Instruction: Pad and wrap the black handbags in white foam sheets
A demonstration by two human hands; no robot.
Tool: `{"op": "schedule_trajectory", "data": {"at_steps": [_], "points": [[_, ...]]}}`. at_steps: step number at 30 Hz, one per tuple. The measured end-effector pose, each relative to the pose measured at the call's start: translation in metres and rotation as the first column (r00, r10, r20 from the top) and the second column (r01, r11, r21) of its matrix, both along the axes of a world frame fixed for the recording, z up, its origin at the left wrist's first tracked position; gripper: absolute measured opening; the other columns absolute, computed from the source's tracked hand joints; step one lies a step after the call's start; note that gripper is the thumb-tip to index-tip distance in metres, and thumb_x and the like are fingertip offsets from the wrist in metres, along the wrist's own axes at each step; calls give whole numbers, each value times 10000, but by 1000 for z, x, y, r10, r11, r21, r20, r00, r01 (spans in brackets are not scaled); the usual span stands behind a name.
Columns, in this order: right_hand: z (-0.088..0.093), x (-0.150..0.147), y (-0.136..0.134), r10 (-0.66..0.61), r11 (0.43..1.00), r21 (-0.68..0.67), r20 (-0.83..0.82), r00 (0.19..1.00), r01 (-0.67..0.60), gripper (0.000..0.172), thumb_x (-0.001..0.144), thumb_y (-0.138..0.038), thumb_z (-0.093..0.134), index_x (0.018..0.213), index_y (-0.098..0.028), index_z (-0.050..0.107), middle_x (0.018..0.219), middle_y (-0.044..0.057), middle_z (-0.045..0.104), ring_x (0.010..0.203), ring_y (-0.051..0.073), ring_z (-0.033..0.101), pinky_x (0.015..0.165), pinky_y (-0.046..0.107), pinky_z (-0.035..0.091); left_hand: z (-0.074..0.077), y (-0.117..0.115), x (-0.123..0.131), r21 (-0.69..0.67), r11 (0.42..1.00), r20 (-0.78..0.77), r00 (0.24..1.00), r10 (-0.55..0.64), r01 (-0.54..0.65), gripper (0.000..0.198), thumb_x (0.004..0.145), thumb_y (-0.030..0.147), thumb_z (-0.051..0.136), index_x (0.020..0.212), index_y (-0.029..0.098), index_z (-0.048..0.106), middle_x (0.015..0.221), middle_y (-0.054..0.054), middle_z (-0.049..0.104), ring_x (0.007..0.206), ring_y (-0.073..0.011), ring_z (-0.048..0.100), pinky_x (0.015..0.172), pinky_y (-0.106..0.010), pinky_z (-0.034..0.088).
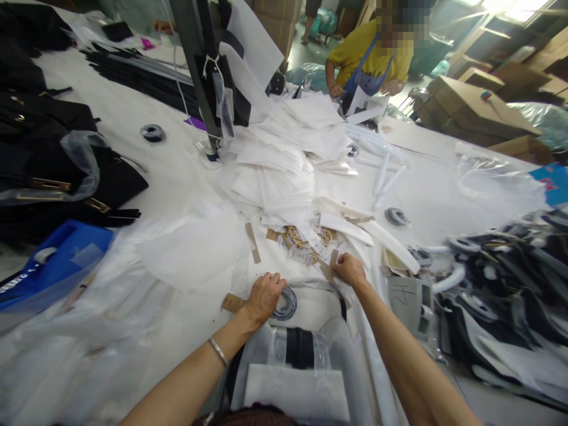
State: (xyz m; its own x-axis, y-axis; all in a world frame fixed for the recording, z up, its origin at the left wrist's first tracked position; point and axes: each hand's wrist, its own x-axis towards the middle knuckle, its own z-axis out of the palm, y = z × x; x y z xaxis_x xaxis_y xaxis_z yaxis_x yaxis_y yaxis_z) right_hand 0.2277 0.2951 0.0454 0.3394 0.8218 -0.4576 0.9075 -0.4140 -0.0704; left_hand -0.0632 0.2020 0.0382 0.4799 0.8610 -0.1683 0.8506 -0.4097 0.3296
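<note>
Two bare hands over a white worktable (pixel 177 174). Right hand (pixel 349 269): thumb and forefinger pinching one brown paper strip (pixel 328 273). Left hand (pixel 265 296): palm down, fingers bent and together, at the edge of a grey coil (pixel 290 305); cannot tell whether it grips. At least three loose coils: this one, a second (pixel 396 218) ahead-right of the right hand, a third (pixel 152 133) far ahead-left of the left. One brown tag (pixel 231 303) beside the left wrist. One heap of string tags (pixel 302 239), too tangled to count, ahead, between the hands. Containers: translucent plastic wrap (pixel 277 343) between the forearms, around a black-and-grey bag (pixel 300 348); cardboard cartons (pixel 470 106) far beyond the right hand, contents hidden
</note>
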Motion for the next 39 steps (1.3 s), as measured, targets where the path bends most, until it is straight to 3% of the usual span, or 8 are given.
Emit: {"op": "schedule_trajectory", "data": {"at_steps": [8,13,18,24,29,32,35,39], "points": [[13,7,-9,45,999,19,-72,996,-44,270,740,-376,622,942,-199,654,948,80,715,869,207,645,648,260,402,6,2,0,12,1000,-58,998,-22,22,252,895,78,480,1074,211,596,1035,-58,613,946,-236,544,770,-341,448],[34,42,-87,128,984,-103,-148,981,-144,94,725,-229,630,800,-207,682,770,19,692,740,164,630,637,247,404,2,2,0,16,1000,-27,999,-19,19,240,893,86,503,1071,211,604,1027,-60,613,941,-234,541,777,-338,441],[23,47,-174,318,931,-132,-164,934,-340,424,587,-104,736,991,-205,654,1054,52,652,919,198,615,776,268,439,1,3,-1,27,999,-23,999,-22,22,260,873,80,532,1082,216,604,1036,-56,615,951,-235,538,788,-333,440],[12,46,-179,409,881,-201,-131,903,-428,136,659,-161,729,757,-195,641,1022,70,642,1001,228,581,764,277,419,2,4,-1,43,999,-47,998,-29,31,271,851,103,577,1094,219,601,1040,-52,612,969,-233,540,795,-325,446],[36,66,-167,287,934,-188,-115,951,-305,55,767,-259,656,765,-208,634,722,4,649,715,166,600,628,258,401,4,3,-1,20,1000,-35,999,-9,10,271,849,118,589,1097,227,601,1050,-51,614,982,-227,542,806,-322,454],[60,66,-166,113,993,51,-220,969,-104,174,823,-378,602,771,-215,639,637,-9,622,635,161,585,604,264,429,6,2,-2,0,1000,-2,1000,10,-10,288,838,102,590,1097,229,599,1062,-53,612,992,-231,540,820,-331,456],[83,35,-171,39,912,376,-477,878,164,288,790,-493,643,742,-210,615,808,45,686,650,175,625,589,288,496,7,3,-2,-43,998,42,998,44,-42,289,825,96,599,1086,218,604,1065,-63,608,1009,-243,539,839,-350,458],[98,-38,-183,129,761,496,-749,650,420,211,831,-412,657,825,-227,555,1052,96,710,745,212,715,636,359,605,9,6,-4,-84,994,61,995,73,-68,297,829,136,625,1109,232,606,1074,-48,615,1024,-220,547,869,-326,461]]}}
